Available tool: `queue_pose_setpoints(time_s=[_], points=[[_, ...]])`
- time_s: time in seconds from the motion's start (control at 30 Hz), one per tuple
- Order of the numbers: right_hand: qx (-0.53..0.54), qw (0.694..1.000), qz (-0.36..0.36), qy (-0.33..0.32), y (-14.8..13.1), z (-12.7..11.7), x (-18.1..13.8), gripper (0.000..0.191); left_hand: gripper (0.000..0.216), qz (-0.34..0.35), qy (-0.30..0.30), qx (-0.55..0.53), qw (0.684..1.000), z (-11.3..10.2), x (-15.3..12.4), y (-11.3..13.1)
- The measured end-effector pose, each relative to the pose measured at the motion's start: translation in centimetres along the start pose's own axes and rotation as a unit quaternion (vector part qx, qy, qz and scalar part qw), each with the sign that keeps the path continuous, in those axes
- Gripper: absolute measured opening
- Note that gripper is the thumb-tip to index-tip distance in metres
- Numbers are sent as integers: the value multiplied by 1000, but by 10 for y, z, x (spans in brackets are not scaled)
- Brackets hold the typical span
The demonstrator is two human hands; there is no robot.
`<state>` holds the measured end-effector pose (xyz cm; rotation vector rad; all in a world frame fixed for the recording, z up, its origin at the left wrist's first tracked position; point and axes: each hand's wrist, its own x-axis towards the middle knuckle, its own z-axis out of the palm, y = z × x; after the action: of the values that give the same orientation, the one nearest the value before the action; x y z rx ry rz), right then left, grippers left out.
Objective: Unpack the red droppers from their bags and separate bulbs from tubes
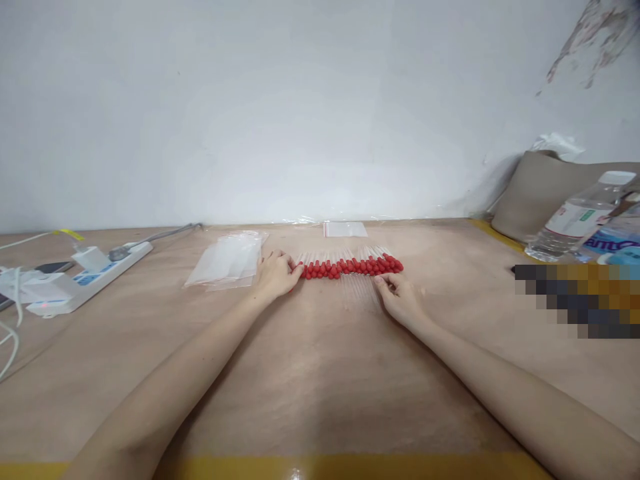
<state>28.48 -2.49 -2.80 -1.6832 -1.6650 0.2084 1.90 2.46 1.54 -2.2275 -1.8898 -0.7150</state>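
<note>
A row of clear droppers with red rubber bulbs [353,266] lies across the middle of the brown table [310,373]. My left hand [274,273] rests at the row's left end, fingers curled, with the fingertips touching the end bulb. My right hand [399,298] lies just in front of the row's right part, fingers loosely curled on the clear dropper stems [361,289]. What those fingers hold is too small to make out. A stack of clear plastic bags [227,261] sits just left of my left hand.
A small zip bag [345,229] lies at the back by the white wall. A white power strip [83,277] with chargers and cables is at the far left. At the right stand a water bottle [575,220], a beige bag [540,193] and a blurred patch.
</note>
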Motion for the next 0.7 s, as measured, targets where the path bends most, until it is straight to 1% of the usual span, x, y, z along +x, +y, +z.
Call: queue_pose_setpoints(time_s=[0.07, 0.1, 0.17, 0.2, 0.27, 0.33, 0.4, 0.47, 0.57, 0.7], points=[[7, 1000, 2, 2, 1, 0, 0, 34, 23, -25, 55, -21, 998, -3, -6, 0], [12, 1000, 1, 7, 1, 0, 0, 33, 22, -22, 84, -32, 996, -6, -10, -1], [27, 999, -14, 32, 2, 1, 0, 31, 19, 22, 124, -59, 990, -11, -23, -4], [37, 997, -34, 52, 2, 1, 1, 30, 18, 58, 129, -75, 987, -13, -31, -5], [58, 989, -100, 92, -1, 1, 0, 29, 16, 131, 113, -107, 979, -16, -47, -7], [61, 974, -190, 108, -7, 1, -4, 29, 15, 175, 89, -128, 972, -17, -63, -7], [38, 957, -271, 92, -16, -1, -10, 31, 15, 194, 77, -138, 968, -16, -74, -6], [1, 942, -330, 54, -26, -2, -17, 31, 14, 208, 76, -141, 965, -14, -80, -4], [-46, 920, -388, 12, -39, 0, -26, 30, 14, 232, 79, -145, 959, -13, -83, -3], [-70, 901, -427, 3, -45, 6, -28, 27, 13, 255, 88, -156, 950, -13, -82, -2]])
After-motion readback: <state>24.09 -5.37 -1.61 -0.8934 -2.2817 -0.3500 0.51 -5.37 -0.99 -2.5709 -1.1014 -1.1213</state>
